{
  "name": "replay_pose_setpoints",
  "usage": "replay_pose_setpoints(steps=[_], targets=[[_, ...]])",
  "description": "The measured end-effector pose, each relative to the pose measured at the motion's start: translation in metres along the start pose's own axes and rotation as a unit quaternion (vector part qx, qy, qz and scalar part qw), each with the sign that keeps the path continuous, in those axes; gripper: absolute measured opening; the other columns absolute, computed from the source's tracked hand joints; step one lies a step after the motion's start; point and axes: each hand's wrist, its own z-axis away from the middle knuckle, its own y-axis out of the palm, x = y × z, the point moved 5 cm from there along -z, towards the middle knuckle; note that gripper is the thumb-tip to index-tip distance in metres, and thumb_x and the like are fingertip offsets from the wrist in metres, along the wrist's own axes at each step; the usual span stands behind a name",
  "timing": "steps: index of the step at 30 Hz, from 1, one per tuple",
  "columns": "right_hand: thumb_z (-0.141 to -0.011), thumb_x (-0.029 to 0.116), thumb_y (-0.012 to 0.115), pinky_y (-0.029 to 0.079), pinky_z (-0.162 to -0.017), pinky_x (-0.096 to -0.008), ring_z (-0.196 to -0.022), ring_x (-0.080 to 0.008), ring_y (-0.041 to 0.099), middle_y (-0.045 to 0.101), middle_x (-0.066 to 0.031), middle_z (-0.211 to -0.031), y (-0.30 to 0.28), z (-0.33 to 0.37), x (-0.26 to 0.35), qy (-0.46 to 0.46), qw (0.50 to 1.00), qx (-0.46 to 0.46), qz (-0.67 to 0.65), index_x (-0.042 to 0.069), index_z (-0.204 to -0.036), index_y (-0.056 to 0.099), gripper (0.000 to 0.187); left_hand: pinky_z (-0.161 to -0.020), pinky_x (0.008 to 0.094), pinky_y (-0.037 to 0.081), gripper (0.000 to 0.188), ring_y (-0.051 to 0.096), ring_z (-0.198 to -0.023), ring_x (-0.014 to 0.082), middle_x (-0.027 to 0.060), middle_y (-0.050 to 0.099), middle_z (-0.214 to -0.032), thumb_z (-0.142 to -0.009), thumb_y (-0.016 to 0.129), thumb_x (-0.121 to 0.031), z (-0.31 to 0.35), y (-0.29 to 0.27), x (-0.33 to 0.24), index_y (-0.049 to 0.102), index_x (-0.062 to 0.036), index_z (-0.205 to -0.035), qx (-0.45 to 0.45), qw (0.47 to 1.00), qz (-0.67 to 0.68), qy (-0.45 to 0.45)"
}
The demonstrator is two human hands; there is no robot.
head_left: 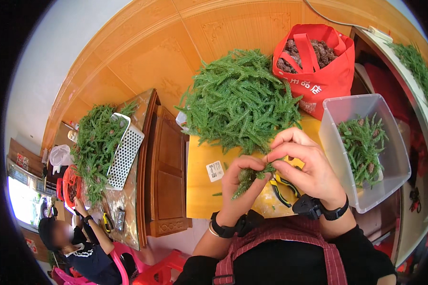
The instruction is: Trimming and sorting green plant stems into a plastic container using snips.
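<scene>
My left hand [235, 203] is closed round a small green artificial pine sprig [245, 181], whose needles show between the thumb and fingers. My right hand [315, 172] meets it from the right, thumb and index finger pinched on the thin stem end of that sprig. Beneath the hands, on a yellow tabletop [199, 190], lie yellow-and-black pliers [283, 192], partly covered by the right hand. Just beyond is a large heap of green pine sprigs [242, 99]. A white label [215, 171] rests left of the hands.
A red bag [337, 61] of pine cones [318, 53] stands back right. Nearer, a clear plastic bin [390, 175] contains sprigs with cones [361, 147]. Leftward, a co-worker [85, 251] sits at a wooden table with a white perforated basket [126, 154] and more greenery [95, 152].
</scene>
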Motion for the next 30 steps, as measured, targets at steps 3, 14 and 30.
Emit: replay_pose_setpoints(steps=[3,14,30], targets=[[-0.075,0.002,0.057,0.041,-0.073,-0.0281,-0.084,-0.0197,0.052,0.053,-0.0083,-0.089,0.001,0.0,-0.001,-0.01,1.0,0.009,-0.005,0.0,-0.086,0.062,0.012,-0.076,0.0242,0.042,0.023,0.052,-0.086,0.0131,0.0069,0.053,-0.093,-0.073,0.06,0.008,0.0,-0.001,0.0,0.052,-0.0019,-0.092,-0.033,0.998,0.029,-0.033],[-0.075,0.004,0.059,0.044,-0.069,-0.0293,-0.078,-0.0204,0.056,0.055,-0.0091,-0.088,-0.006,0.0,-0.004,0.079,0.996,0.045,-0.019,0.0,-0.087,0.061,0.013,-0.075,0.0265,0.042,0.02,0.053,-0.084,0.0171,0.0088,0.054,-0.092,-0.073,0.058,0.009,-0.001,-0.011,0.003,0.054,-0.0017,-0.089,0.002,1.0,-0.003,0.029],[-0.064,0.008,0.064,0.044,-0.067,-0.0321,-0.078,-0.026,0.054,0.052,-0.0087,-0.085,0.001,-0.001,-0.002,0.04,0.983,0.091,0.153,0.004,-0.076,0.054,0.016,-0.07,0.0308,0.046,0.028,0.057,-0.082,0.0249,0.012,0.059,-0.09,-0.062,0.057,0.009,0.0,-0.008,-0.01,0.057,-0.0028,-0.087,0.076,0.936,-0.297,0.176]])
